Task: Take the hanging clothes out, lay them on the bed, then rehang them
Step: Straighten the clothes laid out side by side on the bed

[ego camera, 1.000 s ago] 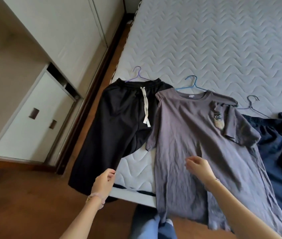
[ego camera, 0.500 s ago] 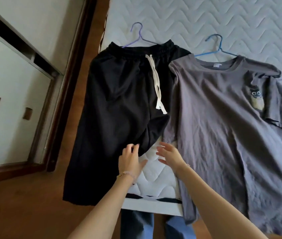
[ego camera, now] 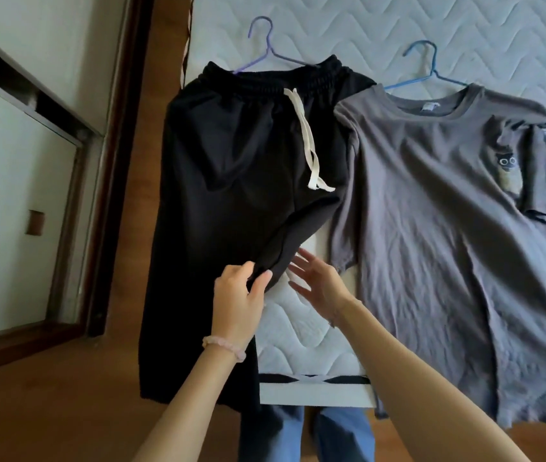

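1. Head view looked down on a bed [ego camera: 365,28] where black trousers [ego camera: 231,181] lay on a purple hanger [ego camera: 266,45], with the waistband away from the person and one leg draped over the bed's edge.
2. The left hand [ego camera: 238,301] had its grip on a fold of the trousers' other leg, thumb and fingers pinching the cloth.
3. The right hand [ego camera: 318,285] kept a wide grip with fingers spread, just beside that fold above bare mattress; contact with the cloth could not be told.
4. A grey T-shirt [ego camera: 431,211] on a blue hanger [ego camera: 431,66] lay just right of the trousers, its sleeve edge meeting them.
5. A white drawstring [ego camera: 308,138] trailed from the waistband.
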The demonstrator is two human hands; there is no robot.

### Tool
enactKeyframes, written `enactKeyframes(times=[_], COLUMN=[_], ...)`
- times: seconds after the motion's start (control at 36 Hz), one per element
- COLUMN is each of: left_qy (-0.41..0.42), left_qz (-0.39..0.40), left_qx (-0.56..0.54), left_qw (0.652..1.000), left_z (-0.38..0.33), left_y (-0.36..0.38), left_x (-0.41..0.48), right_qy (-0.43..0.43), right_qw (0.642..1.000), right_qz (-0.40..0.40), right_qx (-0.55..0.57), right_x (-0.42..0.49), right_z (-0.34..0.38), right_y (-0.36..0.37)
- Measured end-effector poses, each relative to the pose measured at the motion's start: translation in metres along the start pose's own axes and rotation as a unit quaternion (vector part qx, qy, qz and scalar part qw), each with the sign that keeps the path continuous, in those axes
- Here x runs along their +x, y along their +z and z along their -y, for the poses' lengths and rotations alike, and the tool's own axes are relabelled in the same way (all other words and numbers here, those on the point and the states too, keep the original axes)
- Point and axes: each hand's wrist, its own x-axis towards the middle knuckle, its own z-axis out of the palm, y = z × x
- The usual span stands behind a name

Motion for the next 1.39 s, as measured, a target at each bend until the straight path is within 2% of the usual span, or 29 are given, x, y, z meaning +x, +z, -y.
enactKeyframes(times=[0.17,0.25,0.36,0.47,0.58,0.67,0.75,0.94,1.06,1.11,1.19,1.28,1.33,1.39], left_qy=[0.067,0.008,-0.111,-0.173,-0.189,-0.172,-0.138,-0.060,-0.010,0.013,-0.041,-0.128,-0.163,-0.178], left_qz=[-0.029,0.012,0.016,0.006,-0.013,-0.043,-0.053,-0.045,-0.062,-0.066,-0.045,0.003,0.056,0.108], left_qx=[-0.011,-0.110,-0.276,-0.341,-0.374,-0.352,-0.286,-0.121,0.006,0.010,-0.113,-0.247,-0.302,-0.306], left_qw=[0.997,0.994,0.955,0.924,0.908,0.919,0.947,0.990,0.998,0.998,0.992,0.961,0.938,0.929], left_z=[-0.014,-0.013,-0.006,0.002,0.009,0.017,0.022,0.013,-0.005,-0.013,-0.014,-0.002,0.013,0.027], left_y=[-0.027,-0.034,-0.040,-0.046,-0.057,-0.067,-0.071,-0.052,-0.034,-0.025,-0.009,0.008,0.023,0.040], left_x=[0.003,0.013,0.029,0.043,0.058,0.070,0.074,0.057,0.025,0.004,-0.025,-0.047,-0.059,-0.070], right_qy=[-0.034,-0.037,-0.042,-0.030,-0.017,-0.027,-0.058,-0.143,-0.172,-0.195,-0.201,-0.181,-0.156,-0.128], right_qw=[0.993,0.987,0.985,0.994,0.998,0.999,0.990,0.945,0.932,0.930,0.936,0.935,0.935,0.937], right_qz=[0.044,0.037,0.064,0.074,0.004,-0.045,-0.096,-0.172,-0.194,-0.191,-0.184,-0.190,-0.196,-0.198], right_qx=[0.109,0.154,0.153,0.069,0.063,0.002,-0.088,-0.238,-0.254,-0.247,-0.222,-0.237,-0.251,-0.259], right_x=[0.016,0.019,0.020,0.027,0.033,0.026,0.002,-0.067,-0.115,-0.136,-0.150,-0.140,-0.126,-0.115], right_z=[0.025,0.042,0.050,0.048,0.046,0.042,0.037,0.046,0.055,0.056,0.052,0.043,0.034,0.026], right_y=[0.042,0.063,0.081,0.086,0.086,0.081,0.072,0.055,0.044,0.034,0.020,0.008,-0.002,-0.012])
